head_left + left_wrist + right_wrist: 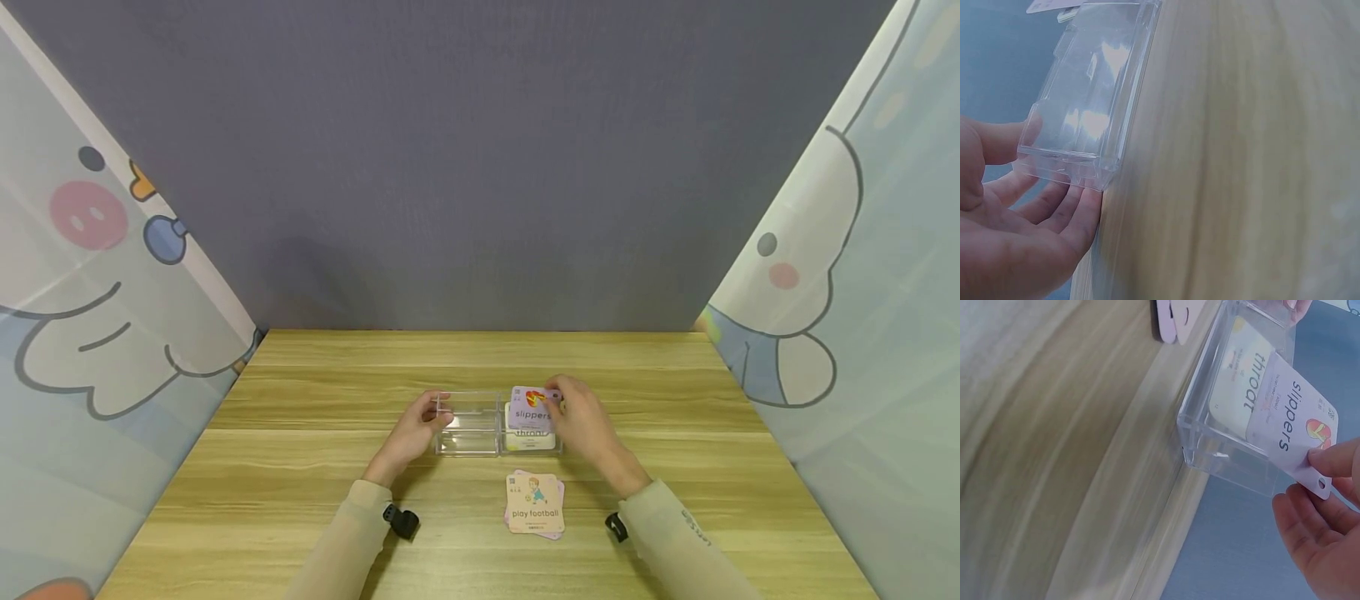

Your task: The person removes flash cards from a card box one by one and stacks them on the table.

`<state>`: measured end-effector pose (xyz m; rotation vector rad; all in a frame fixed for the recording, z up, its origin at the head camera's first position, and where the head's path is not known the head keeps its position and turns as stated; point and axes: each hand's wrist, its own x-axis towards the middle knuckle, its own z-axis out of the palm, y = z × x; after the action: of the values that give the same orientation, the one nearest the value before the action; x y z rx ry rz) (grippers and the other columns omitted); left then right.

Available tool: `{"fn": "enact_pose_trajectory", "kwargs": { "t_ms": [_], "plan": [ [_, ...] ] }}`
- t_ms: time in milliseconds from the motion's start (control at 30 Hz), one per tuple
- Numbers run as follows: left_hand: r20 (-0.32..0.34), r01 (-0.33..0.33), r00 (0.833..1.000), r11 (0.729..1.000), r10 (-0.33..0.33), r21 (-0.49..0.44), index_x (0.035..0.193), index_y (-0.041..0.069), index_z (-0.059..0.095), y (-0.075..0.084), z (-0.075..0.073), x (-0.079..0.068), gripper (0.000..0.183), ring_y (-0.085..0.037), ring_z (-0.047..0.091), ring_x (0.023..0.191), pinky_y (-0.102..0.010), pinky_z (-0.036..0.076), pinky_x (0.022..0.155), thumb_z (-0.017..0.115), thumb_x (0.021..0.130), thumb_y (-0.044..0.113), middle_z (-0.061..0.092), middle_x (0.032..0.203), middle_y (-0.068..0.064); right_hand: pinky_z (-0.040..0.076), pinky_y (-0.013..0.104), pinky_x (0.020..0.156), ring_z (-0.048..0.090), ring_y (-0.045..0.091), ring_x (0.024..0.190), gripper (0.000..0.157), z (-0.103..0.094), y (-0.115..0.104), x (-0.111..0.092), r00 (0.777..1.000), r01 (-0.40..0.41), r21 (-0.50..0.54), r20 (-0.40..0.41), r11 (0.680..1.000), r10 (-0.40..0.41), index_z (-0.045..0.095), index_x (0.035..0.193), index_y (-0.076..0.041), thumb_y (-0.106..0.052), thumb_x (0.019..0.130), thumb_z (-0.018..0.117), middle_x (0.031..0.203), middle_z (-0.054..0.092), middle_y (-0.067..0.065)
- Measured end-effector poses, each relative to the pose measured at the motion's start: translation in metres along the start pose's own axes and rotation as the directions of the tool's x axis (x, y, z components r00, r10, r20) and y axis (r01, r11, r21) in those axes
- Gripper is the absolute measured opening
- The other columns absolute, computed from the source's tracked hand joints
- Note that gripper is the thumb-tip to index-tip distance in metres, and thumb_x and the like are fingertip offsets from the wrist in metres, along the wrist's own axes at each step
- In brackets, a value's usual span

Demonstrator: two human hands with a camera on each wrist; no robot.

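Note:
A clear plastic box (468,447) with two compartments lies on the wooden table. At its left end my left hand (409,435) grips the wall, thumb over the edge and fingers along the outside in the left wrist view. My right hand (591,427) pinches a lilac "slippers" card (1291,415) by one corner between thumb and fingers. That card is tilted over the right compartment, its lower edge overlapping a pale "throat" card (1232,387) lying inside. Nothing lies in the left compartment.
Nearer me, in front of the box, a small pile of cards lies on the table (315,500), with a "play football" card (535,510) on top and lilac edges showing beneath. A dark grey panel (480,183) stands behind the table, and printed cloths hang at both sides.

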<state>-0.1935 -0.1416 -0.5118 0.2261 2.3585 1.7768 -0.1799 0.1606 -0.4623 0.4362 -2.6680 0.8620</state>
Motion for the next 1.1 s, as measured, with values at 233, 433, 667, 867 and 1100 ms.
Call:
{"fn": "enact_pose_trajectory", "kwargs": {
  "t_ms": [233, 433, 667, 867, 1100],
  "plan": [
    [0.002, -0.002, 1.0, 1.0, 0.002, 0.008, 0.145, 0.006, 0.051, 0.0006, 0.0004, -0.0008, 0.044, -0.032, 0.056, 0.121, -0.053, 0.046, 0.101, 0.061, 0.103, 0.016, 0.062, 0.13, -0.014, 0.058, 0.044, 0.081, 0.067, 0.03, 0.099, 0.025, 0.0012, 0.0, 0.0004, 1.0, 0.012, 0.002, -0.021, 1.0, -0.012, 0.067, 0.113, -0.002, -0.001, 0.09, 0.074, 0.11, 0.069, 0.015],
    [0.001, -0.001, 1.0, 1.0, 0.001, 0.007, 0.145, 0.006, 0.051, 0.0007, 0.0002, -0.001, 0.044, -0.033, 0.056, 0.121, -0.053, 0.046, 0.102, 0.061, 0.103, 0.016, 0.062, 0.13, -0.014, 0.058, 0.039, 0.073, 0.067, 0.027, 0.092, 0.026, 0.0032, 0.0016, 0.0002, 0.998, 0.045, 0.012, -0.054, 0.999, -0.044, 0.066, 0.112, -0.001, 0.002, 0.088, 0.075, 0.107, 0.068, 0.014],
    [-0.001, 0.007, 1.0, 1.0, -0.007, 0.015, 0.145, 0.007, 0.051, 0.0006, 0.0001, -0.0019, 0.044, -0.034, 0.054, 0.123, -0.055, 0.044, 0.103, 0.061, 0.103, 0.017, 0.061, 0.13, -0.014, 0.057, 0.034, 0.07, 0.066, 0.023, 0.087, 0.027, 0.004, 0.0006, 0.0, 0.996, 0.05, 0.053, -0.072, 0.997, -0.046, 0.065, 0.112, 0.0, 0.006, 0.087, 0.075, 0.106, 0.067, 0.013],
    [-0.003, 0.009, 1.0, 1.0, -0.009, 0.017, 0.145, 0.007, 0.051, 0.0008, 0.0, -0.0013, 0.044, -0.032, 0.055, 0.122, -0.054, 0.044, 0.103, 0.061, 0.103, 0.017, 0.061, 0.13, -0.013, 0.057, 0.033, 0.071, 0.065, 0.021, 0.087, 0.025, 0.0042, -0.0016, 0.0006, 0.995, 0.065, 0.073, -0.084, 0.995, -0.059, 0.065, 0.111, 0.0, 0.007, 0.088, 0.073, 0.107, 0.066, 0.012],
    [-0.001, 0.005, 1.0, 1.0, -0.005, 0.02, 0.145, 0.007, 0.051, 0.0004, -0.0003, -0.0009, 0.043, -0.032, 0.055, 0.121, -0.054, 0.045, 0.102, 0.061, 0.104, 0.017, 0.062, 0.129, -0.013, 0.056, 0.03, 0.068, 0.064, 0.02, 0.085, 0.025, 0.0048, -0.002, 0.0013, 0.995, 0.071, 0.113, -0.079, 0.991, -0.062, 0.063, 0.114, 0.001, 0.008, 0.091, 0.069, 0.108, 0.065, 0.012]
  ]
}}
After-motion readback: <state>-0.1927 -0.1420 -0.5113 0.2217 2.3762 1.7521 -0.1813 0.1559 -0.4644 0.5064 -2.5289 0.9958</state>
